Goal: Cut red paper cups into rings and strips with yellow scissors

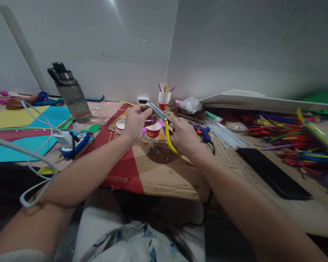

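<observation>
Yellow-handled scissors (pixel 167 127) are grasped in our right hand (pixel 184 136), raised above a brown and red cardboard sheet (pixel 169 174) in front of us; their metal blades point away and to the left, toward our left hand (pixel 136 122). The left hand's fingertips are drawn together beside the blade tips, but we cannot tell whether they pinch anything. Between our hands, on the cardboard, stands a red paper cup (pixel 153 131) with a white inside, and a smaller white container (pixel 120 125) sits to the left, partly beyond our left hand. Farther back, near the grey wall (pixel 125 54), a stack of white paper cups (pixel 164 97) holds several coloured sticks. On our right lie a blue glue gun (pixel 206 134), translucent sticks (pixel 226 133), a black flat case-like object (pixel 273 174) and a blurred heap of bright pipe cleaners (pixel 281 133). On our left are a tall grey water bottle (pixel 75 98), a blue power strip (pixel 75 145) with a white plug (pixel 63 138), and yellow, blue and red paper sheets (pixel 16 149). White cable (pixel 5 143) loops in front of our left forearm.
</observation>
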A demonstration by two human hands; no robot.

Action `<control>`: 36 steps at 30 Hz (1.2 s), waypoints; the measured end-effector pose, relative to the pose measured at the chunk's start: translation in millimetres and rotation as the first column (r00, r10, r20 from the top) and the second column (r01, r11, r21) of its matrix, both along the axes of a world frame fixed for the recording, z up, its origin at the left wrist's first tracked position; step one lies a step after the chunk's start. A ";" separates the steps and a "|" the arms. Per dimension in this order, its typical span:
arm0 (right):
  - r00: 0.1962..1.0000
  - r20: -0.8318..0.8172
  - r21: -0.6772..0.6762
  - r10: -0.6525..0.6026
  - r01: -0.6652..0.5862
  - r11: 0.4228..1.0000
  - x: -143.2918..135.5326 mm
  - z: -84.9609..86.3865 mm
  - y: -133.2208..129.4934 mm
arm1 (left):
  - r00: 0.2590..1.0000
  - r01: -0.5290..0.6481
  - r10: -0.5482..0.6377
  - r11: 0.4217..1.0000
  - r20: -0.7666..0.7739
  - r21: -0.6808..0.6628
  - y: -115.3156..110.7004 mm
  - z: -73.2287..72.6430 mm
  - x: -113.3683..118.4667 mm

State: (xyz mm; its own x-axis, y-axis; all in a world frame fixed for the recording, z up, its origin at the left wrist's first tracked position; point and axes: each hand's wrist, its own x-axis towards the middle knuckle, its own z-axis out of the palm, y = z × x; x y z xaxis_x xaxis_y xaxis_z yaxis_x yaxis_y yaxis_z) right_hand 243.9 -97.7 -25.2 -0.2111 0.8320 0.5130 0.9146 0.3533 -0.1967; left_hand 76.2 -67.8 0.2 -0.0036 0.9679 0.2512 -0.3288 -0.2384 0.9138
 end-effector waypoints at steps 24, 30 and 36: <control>0.991 0.094 -0.001 -0.093 0.093 0.996 -4.1 1.9 -5.5 | 0.999 -0.028 0.029 0.999 0.013 -0.046 1.1 -0.7 2.9; 0.989 0.108 0.004 -0.097 0.097 0.995 -4.6 2.1 -5.8 | 0.999 -0.034 0.033 0.999 -0.009 -0.030 0.6 0.8 0.4; 0.990 0.110 0.043 -0.087 0.082 0.996 -3.6 0.2 -4.0 | 0.997 -0.057 0.058 0.998 -0.046 0.035 4.2 -0.9 -2.9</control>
